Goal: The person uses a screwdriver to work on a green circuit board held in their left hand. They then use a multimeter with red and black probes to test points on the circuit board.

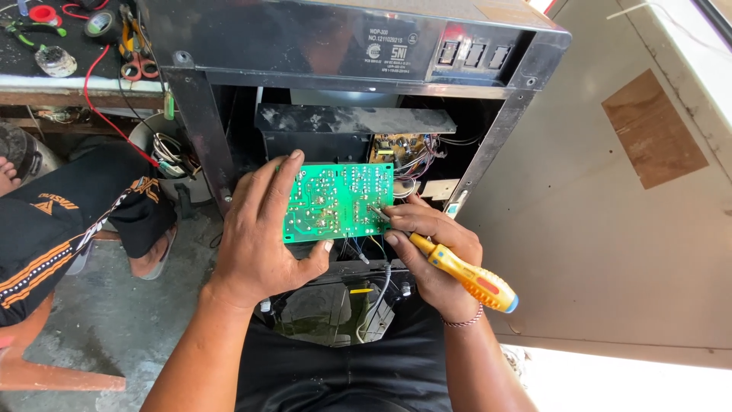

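Fingers of our left hand (255,244) are spread wide along the left edge of the green circuit board (339,202), thumb hooked under its lower rim, while our right hand (435,255) pinches the yellow-and-orange screwdriver (457,271) with its tip touching the solder side near the board's right edge. We hold the board in front of the open black appliance cabinet (351,46) (its wires (362,248) hang from the lower edge), so we judge it best to keep the board braced flat and not tug those leads. The tip should rest on one joint only, pressed lightly so it cannot skid across neighbouring solder points.
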